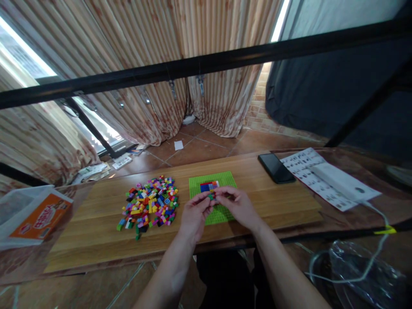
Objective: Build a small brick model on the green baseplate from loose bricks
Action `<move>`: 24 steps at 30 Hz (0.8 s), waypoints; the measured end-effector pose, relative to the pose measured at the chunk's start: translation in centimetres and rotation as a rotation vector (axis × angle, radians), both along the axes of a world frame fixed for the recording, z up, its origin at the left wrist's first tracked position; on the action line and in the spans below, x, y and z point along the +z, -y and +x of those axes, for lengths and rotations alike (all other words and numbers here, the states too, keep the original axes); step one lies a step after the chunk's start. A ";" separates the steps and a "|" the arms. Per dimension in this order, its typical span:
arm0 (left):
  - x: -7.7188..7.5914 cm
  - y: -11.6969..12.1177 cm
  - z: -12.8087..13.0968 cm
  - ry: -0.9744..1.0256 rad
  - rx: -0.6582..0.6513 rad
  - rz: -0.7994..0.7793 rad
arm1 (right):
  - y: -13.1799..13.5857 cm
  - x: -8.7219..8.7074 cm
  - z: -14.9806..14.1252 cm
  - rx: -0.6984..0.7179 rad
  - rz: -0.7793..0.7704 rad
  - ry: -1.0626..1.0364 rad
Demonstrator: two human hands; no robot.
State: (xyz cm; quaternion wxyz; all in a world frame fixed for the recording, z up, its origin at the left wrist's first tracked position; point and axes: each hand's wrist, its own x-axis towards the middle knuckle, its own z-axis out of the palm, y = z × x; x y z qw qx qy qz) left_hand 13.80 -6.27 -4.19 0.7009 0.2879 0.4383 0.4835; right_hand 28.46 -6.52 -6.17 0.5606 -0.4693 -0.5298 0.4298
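Observation:
A green baseplate [225,179] lies on the wooden table [96,231] with a small block of blue, red and orange bricks [209,186] built on its near-left part. My left hand [195,213] and my right hand [238,205] meet over the plate, fingers pinched together around a small dark brick [211,196]. Which hand carries the brick is hard to tell. A heap of loose coloured bricks [149,202] lies to the left of the plate.
A black phone [276,168] and a printed sheet [325,178] with a white box on it lie at the right. A clear plastic tub with an orange label [30,216] stands at far left. A black bar crosses overhead.

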 end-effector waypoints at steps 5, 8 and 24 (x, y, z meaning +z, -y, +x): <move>-0.1 -0.3 0.2 0.032 -0.050 -0.069 | 0.3 0.3 -0.2 0.057 0.076 0.174; -0.1 -0.4 0.1 0.015 -0.067 -0.080 | 0.3 0.2 0.0 0.063 0.088 0.232; -3.7 0.9 -0.1 -0.755 -0.185 0.471 | -0.5 -1.8 -0.1 -0.103 0.133 0.859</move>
